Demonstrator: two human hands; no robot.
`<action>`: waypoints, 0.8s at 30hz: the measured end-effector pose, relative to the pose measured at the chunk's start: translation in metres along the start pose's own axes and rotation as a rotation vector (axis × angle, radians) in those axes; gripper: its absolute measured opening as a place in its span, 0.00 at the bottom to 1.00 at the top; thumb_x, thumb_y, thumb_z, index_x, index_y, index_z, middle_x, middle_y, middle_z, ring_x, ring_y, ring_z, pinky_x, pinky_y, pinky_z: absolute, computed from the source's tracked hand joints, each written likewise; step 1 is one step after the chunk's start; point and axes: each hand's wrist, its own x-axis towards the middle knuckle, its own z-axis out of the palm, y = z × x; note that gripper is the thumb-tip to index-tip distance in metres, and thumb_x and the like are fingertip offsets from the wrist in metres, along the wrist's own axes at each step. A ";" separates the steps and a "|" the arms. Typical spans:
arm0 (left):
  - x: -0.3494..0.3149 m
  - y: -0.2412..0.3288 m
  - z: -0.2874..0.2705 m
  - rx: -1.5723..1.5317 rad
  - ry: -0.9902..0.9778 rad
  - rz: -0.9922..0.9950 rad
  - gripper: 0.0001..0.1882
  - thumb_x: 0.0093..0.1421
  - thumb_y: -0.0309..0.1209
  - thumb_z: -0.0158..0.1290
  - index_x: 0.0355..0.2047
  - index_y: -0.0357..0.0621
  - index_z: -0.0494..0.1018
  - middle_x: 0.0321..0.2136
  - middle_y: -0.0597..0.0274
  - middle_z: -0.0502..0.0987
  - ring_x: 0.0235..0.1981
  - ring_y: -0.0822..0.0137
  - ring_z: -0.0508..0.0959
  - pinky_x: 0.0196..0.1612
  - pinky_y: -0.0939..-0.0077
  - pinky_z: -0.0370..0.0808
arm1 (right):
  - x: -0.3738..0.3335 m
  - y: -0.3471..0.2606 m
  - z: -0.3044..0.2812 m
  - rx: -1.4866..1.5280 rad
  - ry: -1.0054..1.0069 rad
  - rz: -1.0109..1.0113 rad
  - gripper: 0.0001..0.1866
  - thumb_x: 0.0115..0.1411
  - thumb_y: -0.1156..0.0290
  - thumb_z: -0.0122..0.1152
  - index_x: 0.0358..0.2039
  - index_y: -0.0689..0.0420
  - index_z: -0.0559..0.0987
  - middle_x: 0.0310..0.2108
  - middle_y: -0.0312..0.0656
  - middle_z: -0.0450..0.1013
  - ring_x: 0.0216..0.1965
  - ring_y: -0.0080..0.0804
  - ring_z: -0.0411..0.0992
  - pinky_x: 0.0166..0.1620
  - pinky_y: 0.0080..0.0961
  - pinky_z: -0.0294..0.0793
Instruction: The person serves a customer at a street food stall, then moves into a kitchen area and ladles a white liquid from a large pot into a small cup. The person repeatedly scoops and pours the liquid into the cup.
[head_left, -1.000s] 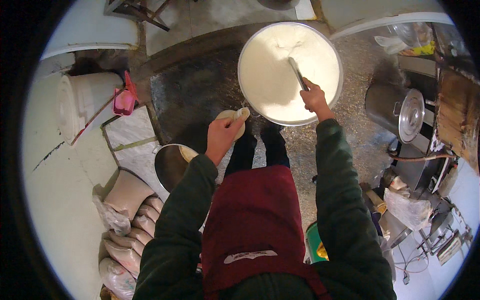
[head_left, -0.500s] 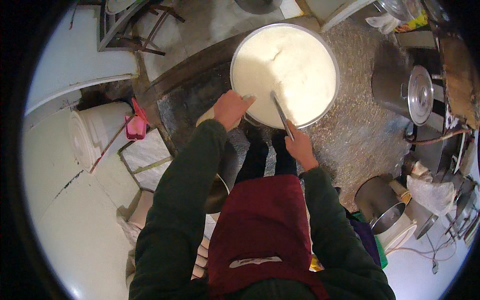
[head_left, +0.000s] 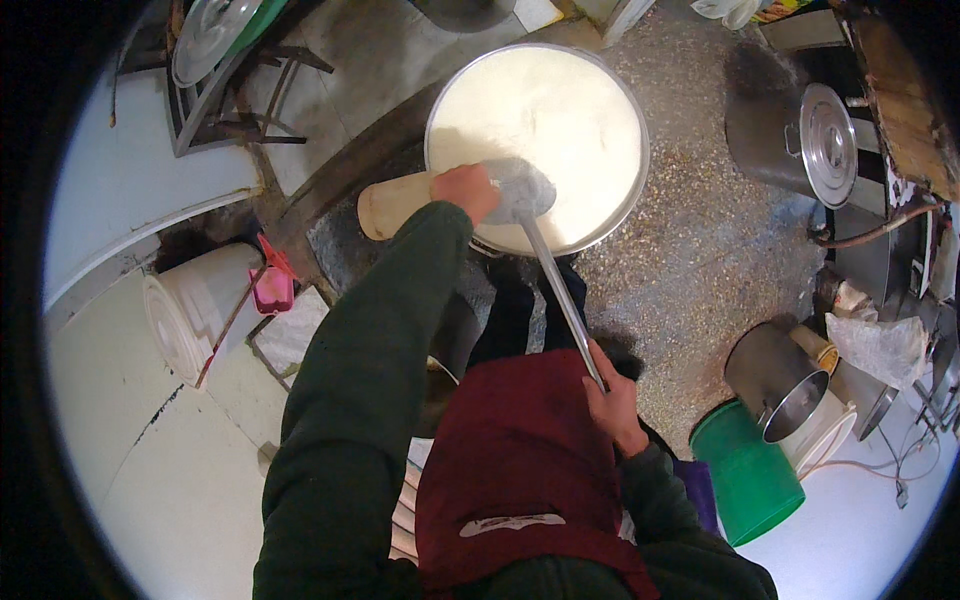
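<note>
A large round metal pot [head_left: 590,130] stands on the floor in front of me, filled with a pale cream mass whose surface looks foamy or grainy. Closed around the right end of a beige container [head_left: 392,206], my left hand [head_left: 466,192] is at the pot's near left rim. My right hand [head_left: 612,398] grips the end of a long-handled metal ladle [head_left: 550,255] in front of the dark red apron. The ladle's broad grey head is over the near part of the pot, right beside my left hand. The container's mouth is hidden by that hand.
On the right lie a lidded metal pot [head_left: 790,145], an open metal pot [head_left: 775,380] and a green bucket [head_left: 748,472]. A white lidded bucket [head_left: 205,305] and a pink dustpan [head_left: 272,290] are at the left. A metal-legged stand [head_left: 225,90] is at the far left.
My right hand has drawn back toward the apron, and the ladle's head has come up out of the pale mass. More of the beige container shows now. The view has shifted slightly.
</note>
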 end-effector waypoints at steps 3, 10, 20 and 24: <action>-0.016 -0.008 -0.014 -0.133 0.156 -0.002 0.27 0.61 0.56 0.61 0.36 0.41 0.87 0.34 0.40 0.85 0.39 0.43 0.87 0.44 0.50 0.81 | -0.012 0.004 -0.009 -0.022 0.009 -0.064 0.37 0.64 0.78 0.65 0.74 0.54 0.69 0.55 0.61 0.80 0.53 0.59 0.82 0.53 0.39 0.82; -0.085 -0.033 -0.029 -0.614 0.282 -0.071 0.30 0.65 0.57 0.61 0.30 0.36 0.84 0.23 0.43 0.80 0.27 0.44 0.82 0.32 0.52 0.73 | 0.007 -0.019 -0.034 -0.060 0.066 -0.081 0.36 0.64 0.79 0.64 0.73 0.59 0.70 0.60 0.61 0.77 0.58 0.54 0.81 0.56 0.36 0.81; -0.165 -0.047 0.051 -1.082 0.216 -0.129 0.28 0.69 0.45 0.64 0.19 0.36 0.74 0.16 0.71 0.68 0.21 0.81 0.67 0.23 0.73 0.63 | 0.154 -0.036 -0.015 -0.276 0.313 -0.401 0.37 0.65 0.76 0.61 0.75 0.53 0.68 0.53 0.64 0.78 0.44 0.61 0.81 0.43 0.48 0.82; -0.185 -0.033 0.062 -1.186 0.154 -0.166 0.28 0.69 0.43 0.63 0.19 0.35 0.72 0.15 0.71 0.66 0.20 0.80 0.64 0.23 0.72 0.61 | 0.194 -0.057 -0.015 -0.403 0.189 -0.171 0.36 0.65 0.74 0.62 0.74 0.53 0.68 0.53 0.63 0.79 0.49 0.66 0.80 0.49 0.54 0.81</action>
